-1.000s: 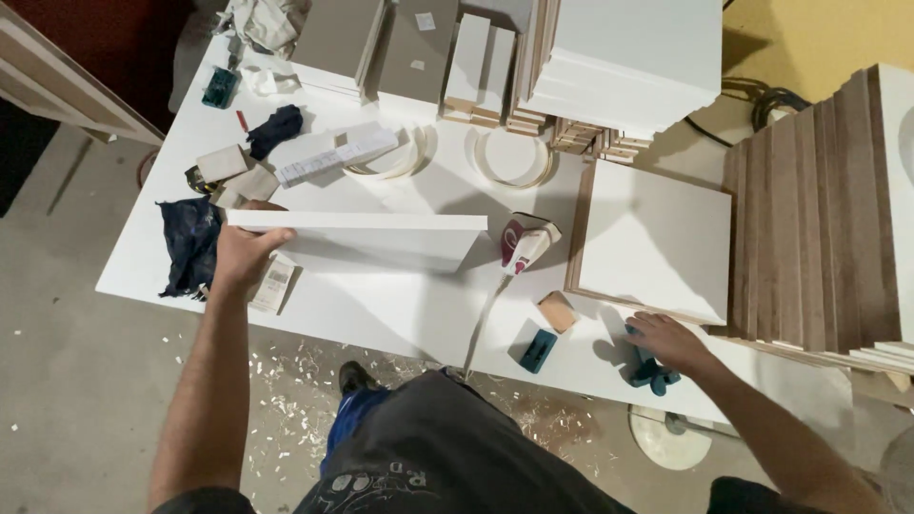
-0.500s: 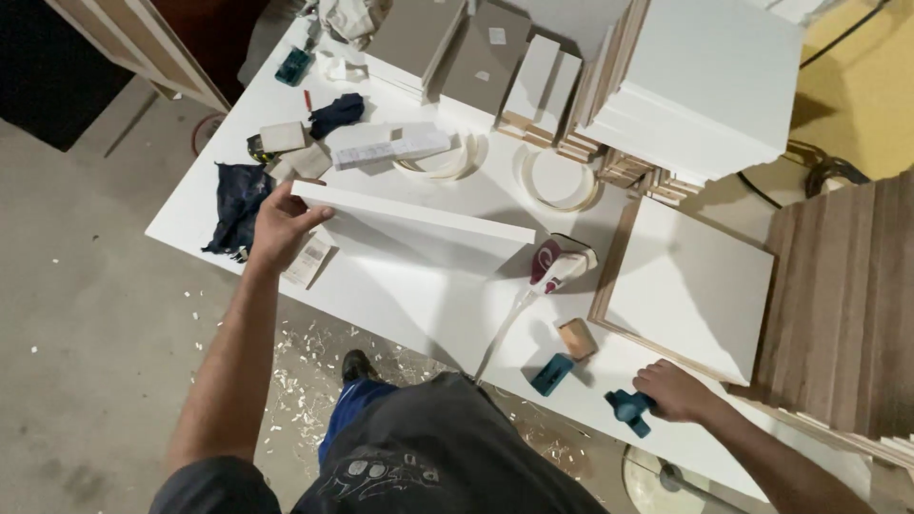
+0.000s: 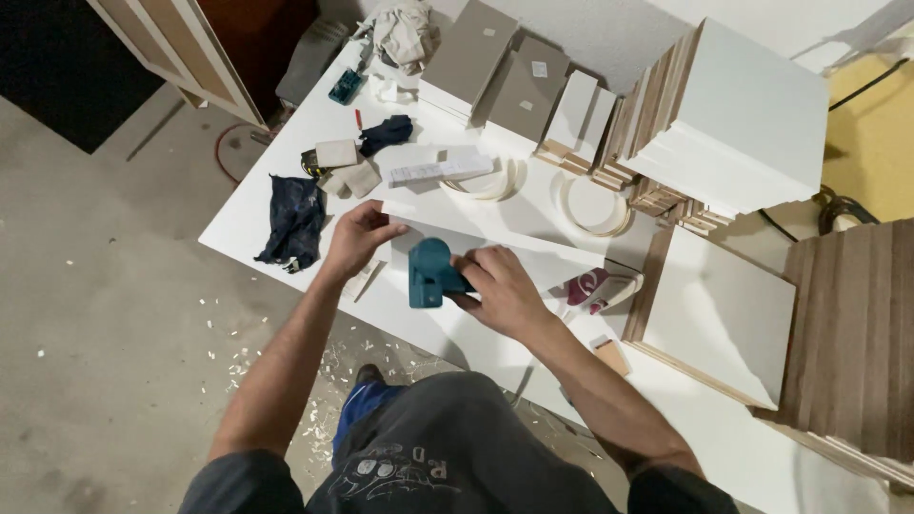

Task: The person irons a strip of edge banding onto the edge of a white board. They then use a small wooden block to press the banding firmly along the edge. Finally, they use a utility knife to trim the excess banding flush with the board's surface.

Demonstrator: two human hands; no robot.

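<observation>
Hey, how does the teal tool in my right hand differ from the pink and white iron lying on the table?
The teal tool is small, blocky and one colour; the iron is longer, pointed, pink and white. The tool is gripped by the right hand above the long white panel, whose end the left hand holds; the iron rests untouched on the white table, right of the hands. Both are handheld tools.

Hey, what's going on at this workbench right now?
A person stands at a white worktable, looking down at a long narrow white panel lying across it. The left hand grips the panel's near end, while the right hand holds a small teal hand tool against the panel's edge. A dark blue cloth lies to the left, coils of white edge tape sit behind, and white boards are stacked at the right.
</observation>
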